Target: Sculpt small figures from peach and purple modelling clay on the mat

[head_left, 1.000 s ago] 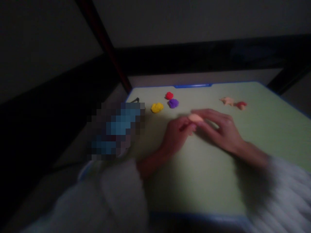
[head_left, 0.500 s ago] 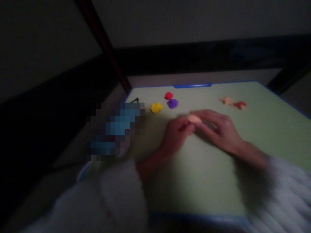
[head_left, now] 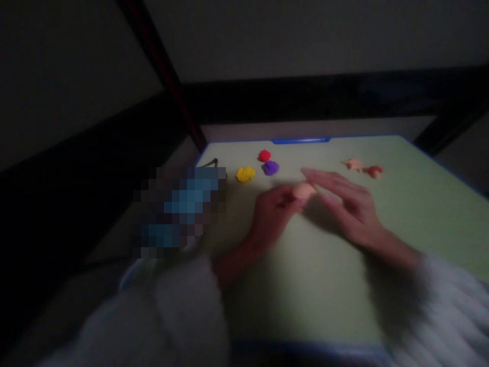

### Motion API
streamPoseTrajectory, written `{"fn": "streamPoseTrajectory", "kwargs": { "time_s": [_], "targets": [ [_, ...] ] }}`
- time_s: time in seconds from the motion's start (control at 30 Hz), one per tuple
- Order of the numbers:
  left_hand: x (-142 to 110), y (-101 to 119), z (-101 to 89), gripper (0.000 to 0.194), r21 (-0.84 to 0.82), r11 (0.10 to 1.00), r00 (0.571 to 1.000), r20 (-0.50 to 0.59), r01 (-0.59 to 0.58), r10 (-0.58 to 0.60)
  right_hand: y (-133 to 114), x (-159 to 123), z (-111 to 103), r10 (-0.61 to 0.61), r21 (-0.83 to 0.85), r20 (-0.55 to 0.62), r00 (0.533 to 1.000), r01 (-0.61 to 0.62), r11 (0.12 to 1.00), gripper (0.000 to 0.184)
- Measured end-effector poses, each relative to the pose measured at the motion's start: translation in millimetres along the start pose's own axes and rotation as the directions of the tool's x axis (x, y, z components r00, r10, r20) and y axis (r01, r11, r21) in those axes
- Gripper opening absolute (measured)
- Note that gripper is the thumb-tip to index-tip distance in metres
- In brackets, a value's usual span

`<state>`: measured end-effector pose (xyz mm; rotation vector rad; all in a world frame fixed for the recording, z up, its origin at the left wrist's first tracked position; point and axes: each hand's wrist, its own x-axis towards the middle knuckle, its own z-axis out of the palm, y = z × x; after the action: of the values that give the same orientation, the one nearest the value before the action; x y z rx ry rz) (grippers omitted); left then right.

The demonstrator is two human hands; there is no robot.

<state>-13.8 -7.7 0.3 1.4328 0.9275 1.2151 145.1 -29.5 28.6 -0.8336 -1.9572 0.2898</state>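
Observation:
A peach-coloured lump of modelling clay (head_left: pixel 304 191) is pinched between the thumb and fingers of my left hand (head_left: pixel 273 216), above the middle of the table. Just to its right, my right hand (head_left: pixel 349 209) is open, thumb and fingers apart, and holds nothing. Whether its fingertips still brush the clay I cannot tell. Beyond my left hand lie three lumps of clay: yellow (head_left: pixel 245 174), purple (head_left: pixel 271 167) and red (head_left: pixel 264 155). Past my right hand rest a small peach clay figure (head_left: pixel 353 164) and a red-topped clay piece (head_left: pixel 374 172), close together.
The pale green table (head_left: pixel 305 295) has a blue rim and a blue handle-like bar (head_left: pixel 300 140) at its far edge. A blurred-out bluish item (head_left: pixel 187 201) covers the left edge. A dark red post (head_left: pixel 164 71) rises behind the far left corner.
My right hand has opened and drawn slightly away from the peach clay, showing more of it. My left hand keeps its hold. The view has tipped up a little.

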Motion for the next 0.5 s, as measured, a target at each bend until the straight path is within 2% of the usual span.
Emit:
{"fn": "streamPoseTrajectory", "kwargs": {
  "time_s": [0.07, 0.1, 0.3, 0.5],
  "targets": [
    [-0.3, 0.7, -0.1, 0.013, -0.045, 0.999, 1.0, -0.016, -0.006, 0.005, -0.4, -0.3, 0.2, -0.081, -0.001, 0.058, 0.995, 0.081, 0.997, 0.039],
    [-0.7, 1.0, -0.3, 0.014, -0.055, 0.998, 1.0, -0.017, -0.014, 0.014, -0.6, -0.6, 0.5, -0.085, 0.006, 0.063, 0.994, 0.084, 0.996, 0.039],
    [-4.6, 2.2, 0.0, 0.012, 0.04, 0.998, 0.998, -0.019, -0.051, 0.052, -2.8, -2.3, 3.0, 0.141, 0.103, -0.087, 0.986, -0.132, 0.986, 0.036],
    [-6.3, 2.7, 1.0, 0.007, 0.075, 0.993, 0.996, 0.017, -0.092, 0.091, -8.1, -1.2, 6.7, 0.192, 0.151, -0.053, 0.98, -0.182, 0.972, 0.03]
  ]
}}
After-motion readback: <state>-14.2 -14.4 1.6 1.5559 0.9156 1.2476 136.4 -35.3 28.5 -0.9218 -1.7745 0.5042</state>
